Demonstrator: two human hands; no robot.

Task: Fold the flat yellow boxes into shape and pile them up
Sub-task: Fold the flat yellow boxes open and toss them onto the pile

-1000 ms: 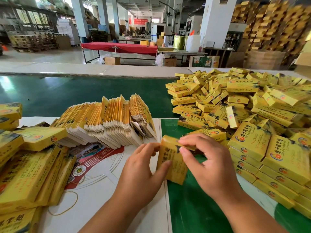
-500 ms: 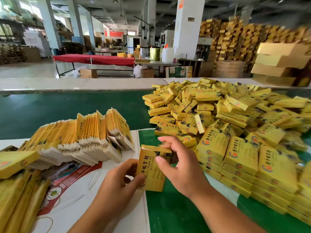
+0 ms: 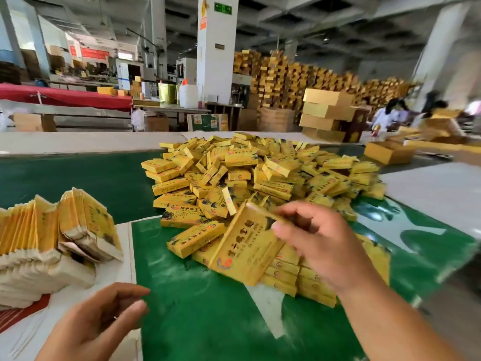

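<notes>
My right hand (image 3: 320,246) grips a folded yellow box (image 3: 247,248) by its upper right end and holds it tilted above the near edge of the pile of folded yellow boxes (image 3: 260,178). Neat rows of stacked boxes (image 3: 294,272) sit under the held one. My left hand (image 3: 104,319) hovers at the lower left, fingers loosely curled, holding nothing. A fanned stack of flat unfolded boxes (image 3: 57,238) lies at the left on white paper.
The green table surface (image 3: 197,308) lies between my hands. White sheets (image 3: 437,194) cover its right side. Larger gold cartons (image 3: 328,113) and pallets of boxes stand behind. People work at the far right (image 3: 390,113).
My left hand has let go of the box and dropped back to the lower left. My right hand has carried the box to the right over the pile. The view has swung right.
</notes>
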